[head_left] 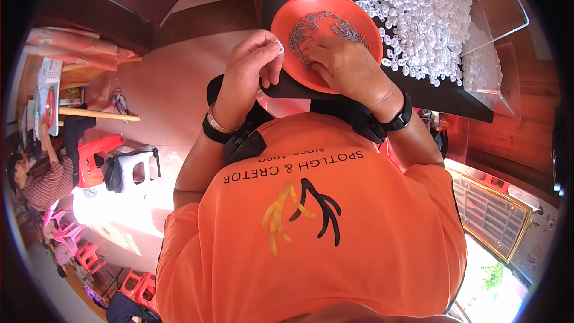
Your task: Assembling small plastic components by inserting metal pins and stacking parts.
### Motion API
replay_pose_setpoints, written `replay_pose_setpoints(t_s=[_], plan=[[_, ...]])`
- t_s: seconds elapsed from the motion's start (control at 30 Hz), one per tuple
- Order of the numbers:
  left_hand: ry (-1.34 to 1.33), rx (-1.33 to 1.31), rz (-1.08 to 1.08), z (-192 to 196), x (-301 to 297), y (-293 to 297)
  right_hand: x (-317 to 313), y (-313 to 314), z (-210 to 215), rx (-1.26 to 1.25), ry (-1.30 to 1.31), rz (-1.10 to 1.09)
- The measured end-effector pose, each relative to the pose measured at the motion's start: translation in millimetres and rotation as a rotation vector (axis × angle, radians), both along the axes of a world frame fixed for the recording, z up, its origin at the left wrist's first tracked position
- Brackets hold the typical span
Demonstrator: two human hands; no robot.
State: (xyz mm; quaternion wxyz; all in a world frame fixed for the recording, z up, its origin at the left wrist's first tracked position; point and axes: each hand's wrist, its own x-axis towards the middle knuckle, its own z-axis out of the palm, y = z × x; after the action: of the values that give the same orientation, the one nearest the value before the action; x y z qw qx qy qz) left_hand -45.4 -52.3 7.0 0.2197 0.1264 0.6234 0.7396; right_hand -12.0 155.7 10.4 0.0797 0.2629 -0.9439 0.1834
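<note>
My left hand is raised just left of an orange-red plastic bowl. Its thumb and forefinger pinch a small white plastic piece. Inside the bowl lies a loose ring of thin grey metal pins, perhaps nails or screws. My right hand reaches over the bowl's near right side. Its fingers are bent down and drawn together among the pins, and what they hold, if anything, is hidden. Right of the bowl spreads a big heap of small white, see-through plastic pieces with holes.
The bowl and heap share a dark tabletop. A clear plastic container stands around the heap's right side. To the far left, a person in a striped top sits at another table. Red stools and a white stool stand on the floor.
</note>
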Motion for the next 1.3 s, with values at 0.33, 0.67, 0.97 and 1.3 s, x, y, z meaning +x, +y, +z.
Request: replay_pose_setpoints(t_s=[0.33, 0.67, 0.97, 1.3], plan=[[-0.008, -0.016, -0.037, 2.9, 0.3, 6.3, -3.9, -3.1, -5.2, -0.035, 0.031, -0.048], [0.085, -0.066, -0.127, 7.7, -4.8, 13.1, -5.3, 22.8, 2.4, -0.817, -0.38, -0.227], [0.734, -0.227, -0.242, 4.9, -13.1, 37.7, -5.8, 19.8, 4.5, -1.179, -0.577, -0.175], [0.212, 0.023, -0.265, -4.7, -15.6, 37.7, 3.5, 14.6, 8.2, -1.134, -0.531, -0.065]])
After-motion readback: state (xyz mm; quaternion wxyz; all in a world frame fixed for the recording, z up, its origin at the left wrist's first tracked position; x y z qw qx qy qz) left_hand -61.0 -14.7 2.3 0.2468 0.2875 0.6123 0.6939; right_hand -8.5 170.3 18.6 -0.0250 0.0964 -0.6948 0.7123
